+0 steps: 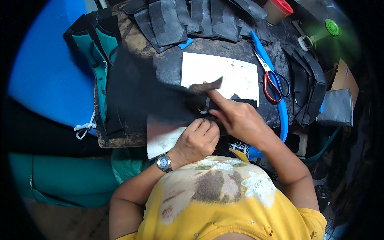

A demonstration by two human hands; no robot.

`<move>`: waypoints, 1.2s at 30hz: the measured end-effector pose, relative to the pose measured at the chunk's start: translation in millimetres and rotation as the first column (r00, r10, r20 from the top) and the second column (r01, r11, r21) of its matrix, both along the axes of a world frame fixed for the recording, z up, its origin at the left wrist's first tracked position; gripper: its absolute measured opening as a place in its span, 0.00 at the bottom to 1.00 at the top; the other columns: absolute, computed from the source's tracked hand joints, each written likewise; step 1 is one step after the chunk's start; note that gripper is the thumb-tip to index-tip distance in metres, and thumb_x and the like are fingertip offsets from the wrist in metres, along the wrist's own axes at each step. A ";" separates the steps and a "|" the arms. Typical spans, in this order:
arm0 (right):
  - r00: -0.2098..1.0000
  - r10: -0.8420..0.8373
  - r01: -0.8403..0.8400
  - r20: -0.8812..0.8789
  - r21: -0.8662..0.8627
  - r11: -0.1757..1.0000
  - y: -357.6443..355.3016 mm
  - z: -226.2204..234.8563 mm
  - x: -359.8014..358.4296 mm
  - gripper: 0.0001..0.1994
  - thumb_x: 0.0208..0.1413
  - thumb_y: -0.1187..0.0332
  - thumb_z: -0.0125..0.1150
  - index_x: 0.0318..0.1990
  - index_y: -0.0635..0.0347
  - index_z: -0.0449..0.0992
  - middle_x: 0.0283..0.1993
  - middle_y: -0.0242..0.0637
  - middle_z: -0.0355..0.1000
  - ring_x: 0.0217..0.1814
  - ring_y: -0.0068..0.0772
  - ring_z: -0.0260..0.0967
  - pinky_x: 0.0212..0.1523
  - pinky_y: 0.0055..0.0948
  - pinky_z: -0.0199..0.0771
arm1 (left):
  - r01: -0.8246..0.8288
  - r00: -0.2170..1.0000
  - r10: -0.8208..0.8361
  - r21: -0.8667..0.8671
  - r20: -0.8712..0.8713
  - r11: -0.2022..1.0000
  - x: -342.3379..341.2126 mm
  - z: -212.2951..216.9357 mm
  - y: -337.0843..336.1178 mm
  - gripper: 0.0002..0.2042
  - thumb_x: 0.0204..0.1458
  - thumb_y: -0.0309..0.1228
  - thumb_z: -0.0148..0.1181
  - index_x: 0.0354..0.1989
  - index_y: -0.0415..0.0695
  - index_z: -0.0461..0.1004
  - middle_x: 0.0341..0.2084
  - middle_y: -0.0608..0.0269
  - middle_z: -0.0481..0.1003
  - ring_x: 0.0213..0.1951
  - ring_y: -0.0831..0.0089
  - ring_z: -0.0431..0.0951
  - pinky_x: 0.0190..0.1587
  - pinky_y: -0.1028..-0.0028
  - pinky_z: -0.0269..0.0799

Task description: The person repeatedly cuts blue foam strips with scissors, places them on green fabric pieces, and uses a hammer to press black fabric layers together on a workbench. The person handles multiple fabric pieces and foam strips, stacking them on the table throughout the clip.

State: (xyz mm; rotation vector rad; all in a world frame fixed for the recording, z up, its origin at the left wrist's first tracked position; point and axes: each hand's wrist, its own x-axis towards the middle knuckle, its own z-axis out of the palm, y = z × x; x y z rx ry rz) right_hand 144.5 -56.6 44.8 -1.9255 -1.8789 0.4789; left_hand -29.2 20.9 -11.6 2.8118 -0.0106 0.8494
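Head view: left hand [199, 138] curled shut, fingers pinched on the near edge of a black fabric piece [148, 96] spread over the white board [236, 76] at table centre. Right hand [236, 118] just beside it, index finger stretched far over the same fabric, other fingers folded on it. Red-handled scissors [274, 82] lying right of the board, well apart from both hands.

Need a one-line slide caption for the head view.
Both hands, left hand and right hand, work a black fabric piece on a white board beside scissors.
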 end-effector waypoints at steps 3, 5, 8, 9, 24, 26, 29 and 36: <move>0.997 -0.063 0.066 -0.050 0.069 0.995 10.1 -1.0 -8.5 0.29 0.63 0.64 0.60 0.71 0.50 0.59 0.32 0.55 0.77 0.32 0.59 0.77 0.32 0.49 0.77 | -0.076 0.997 0.077 -0.055 0.016 0.996 0.6 1.4 -2.1 0.12 0.41 0.26 0.59 0.34 0.33 0.79 0.34 0.52 0.78 0.38 0.61 0.80 0.40 0.68 0.75; 0.985 -0.171 0.166 -0.026 -0.119 0.979 -2.3 8.2 -3.4 0.29 0.62 0.68 0.61 0.70 0.55 0.61 0.38 0.60 0.76 0.37 0.61 0.77 0.37 0.45 0.77 | -0.122 0.992 0.124 -0.063 0.027 0.991 1.3 0.4 -3.7 0.13 0.43 0.26 0.60 0.38 0.34 0.80 0.35 0.54 0.79 0.38 0.63 0.80 0.41 0.68 0.76; 0.944 -0.329 0.318 0.010 -0.285 0.904 -34.7 26.1 11.3 0.30 0.62 0.71 0.62 0.70 0.62 0.60 0.41 0.63 0.76 0.41 0.63 0.77 0.39 0.39 0.77 | -0.134 0.988 0.137 -0.042 0.072 0.990 2.6 -3.4 -3.7 0.14 0.44 0.26 0.60 0.40 0.33 0.80 0.35 0.53 0.79 0.39 0.63 0.81 0.41 0.68 0.76; 0.954 -0.300 0.291 -0.006 -0.224 0.930 -40.5 25.9 13.7 0.30 0.62 0.71 0.62 0.70 0.60 0.61 0.41 0.62 0.76 0.40 0.62 0.77 0.38 0.40 0.77 | -0.127 0.990 0.128 -0.022 0.067 0.992 3.0 -4.2 -3.9 0.14 0.44 0.26 0.60 0.40 0.33 0.80 0.35 0.54 0.79 0.39 0.64 0.81 0.41 0.68 0.76; 0.921 -0.376 0.289 0.098 0.473 0.832 -44.6 -4.8 54.3 0.22 0.57 0.73 0.64 0.60 0.56 0.71 0.40 0.49 0.77 0.35 0.56 0.77 0.32 0.46 0.77 | -0.294 0.954 0.298 -0.107 0.024 0.950 12.1 -1.3 -2.1 0.06 0.52 0.22 0.61 0.39 0.37 0.78 0.49 0.45 0.75 0.53 0.53 0.76 0.56 0.57 0.69; 0.983 -0.182 0.158 -0.001 0.496 0.854 -38.3 -12.4 44.3 0.24 0.56 0.72 0.65 0.61 0.54 0.70 0.41 0.50 0.78 0.34 0.58 0.77 0.32 0.47 0.77 | -0.281 0.960 0.280 -0.100 -0.023 0.954 10.9 0.5 -0.7 0.07 0.52 0.22 0.61 0.39 0.37 0.78 0.52 0.43 0.75 0.54 0.52 0.76 0.58 0.56 0.68; 0.924 -0.334 0.291 0.189 0.221 0.931 -28.9 -19.7 40.1 0.23 0.60 0.65 0.63 0.63 0.49 0.69 0.38 0.49 0.78 0.33 0.54 0.78 0.32 0.46 0.77 | -0.237 0.969 0.230 -0.081 -0.093 0.968 9.8 6.3 2.0 0.07 0.54 0.23 0.56 0.40 0.37 0.75 0.52 0.38 0.74 0.57 0.51 0.74 0.59 0.54 0.67; 0.955 -0.272 0.230 0.115 0.292 0.929 -56.4 -15.1 50.7 0.22 0.56 0.71 0.66 0.60 0.51 0.73 0.36 0.47 0.76 0.34 0.53 0.77 0.32 0.45 0.77 | -0.204 0.964 0.195 -0.035 -0.179 0.978 9.4 17.1 6.8 0.06 0.54 0.25 0.55 0.39 0.39 0.73 0.51 0.37 0.75 0.58 0.52 0.74 0.58 0.54 0.67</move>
